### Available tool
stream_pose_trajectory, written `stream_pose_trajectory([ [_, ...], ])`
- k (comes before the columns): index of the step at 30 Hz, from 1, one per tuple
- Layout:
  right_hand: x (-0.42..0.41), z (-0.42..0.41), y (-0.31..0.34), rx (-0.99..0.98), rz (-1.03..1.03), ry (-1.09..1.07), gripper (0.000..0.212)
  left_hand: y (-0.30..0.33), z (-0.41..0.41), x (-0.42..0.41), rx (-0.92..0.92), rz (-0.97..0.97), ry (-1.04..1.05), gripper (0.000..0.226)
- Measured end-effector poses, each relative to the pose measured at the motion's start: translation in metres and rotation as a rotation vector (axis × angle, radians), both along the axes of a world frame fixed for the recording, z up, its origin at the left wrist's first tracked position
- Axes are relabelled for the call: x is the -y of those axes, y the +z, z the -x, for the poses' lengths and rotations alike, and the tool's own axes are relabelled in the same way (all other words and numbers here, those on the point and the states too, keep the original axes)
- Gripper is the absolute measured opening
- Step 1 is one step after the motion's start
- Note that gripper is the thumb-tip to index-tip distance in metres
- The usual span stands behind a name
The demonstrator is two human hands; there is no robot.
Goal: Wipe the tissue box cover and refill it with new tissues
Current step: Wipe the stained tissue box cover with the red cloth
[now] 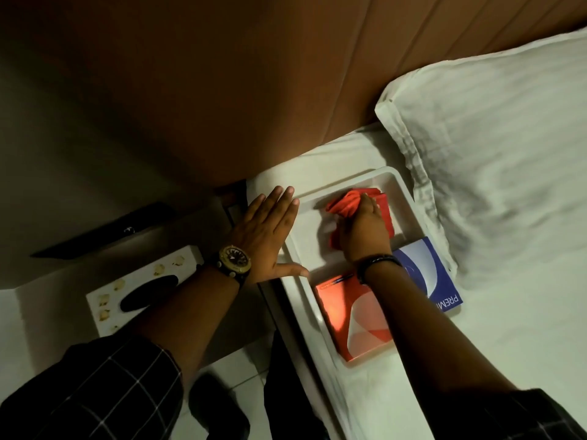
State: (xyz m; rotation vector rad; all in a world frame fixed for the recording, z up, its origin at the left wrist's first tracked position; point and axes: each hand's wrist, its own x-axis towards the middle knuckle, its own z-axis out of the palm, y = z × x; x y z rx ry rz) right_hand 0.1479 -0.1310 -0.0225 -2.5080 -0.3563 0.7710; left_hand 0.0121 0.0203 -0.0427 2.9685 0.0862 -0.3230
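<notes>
Two big white surfaces frame the work: the bed (476,312) with its pillow (495,147), and on its near edge a white tray (403,188) that looks to be serving as the wiping spot. Inside the tray lies an orange-red tissue pack (352,319), with a blue tissue pack (441,274) just beside it on the tray's far rim. The tissue box cover (143,290), white with a dark oval slot, sits well apart on the bedside table (222,328) to the left. Judging by this, wiping is in hand but aimed at the tray; the next move calls for bringing the cloth to the cover. The left hand (270,236) lies flat, fingers released and spread, bracing the tray's rim. The right hand (362,230) reaches in from above, fingers clenched on a bunched red cloth (346,201), pressing it onto the tray floor.
</notes>
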Motion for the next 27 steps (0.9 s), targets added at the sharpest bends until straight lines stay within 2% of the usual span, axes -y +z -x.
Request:
stream_pose_trajectory([
  [3,-0.005,0.023,0.023,0.111,-0.106,-0.024,0.055,0.008,0.016,-0.012,0.003,-0.018,0.072,0.122],
  [5,-0.015,0.042,0.037,0.139,-0.118,-0.003,0.059,0.011,0.033,-0.024,0.000,-0.023,0.113,0.122],
  [10,-0.050,0.102,0.066,0.317,-0.233,0.029,0.052,0.018,0.111,-0.067,-0.014,0.019,0.278,0.122],
  [15,-0.107,0.178,0.072,0.336,-0.297,0.239,0.065,0.015,0.217,-0.117,-0.045,0.059,0.458,0.126],
  [20,-0.157,0.259,0.019,0.217,-0.261,0.454,0.069,-0.023,0.312,-0.151,-0.105,0.039,0.617,0.124],
  [24,-0.173,0.292,-0.042,0.118,-0.260,0.404,0.061,-0.061,0.364,-0.163,-0.165,0.037,0.704,0.130],
  [27,-0.174,0.298,-0.071,0.153,-0.311,0.382,0.060,-0.086,0.386,-0.168,-0.192,0.032,0.712,0.133],
])
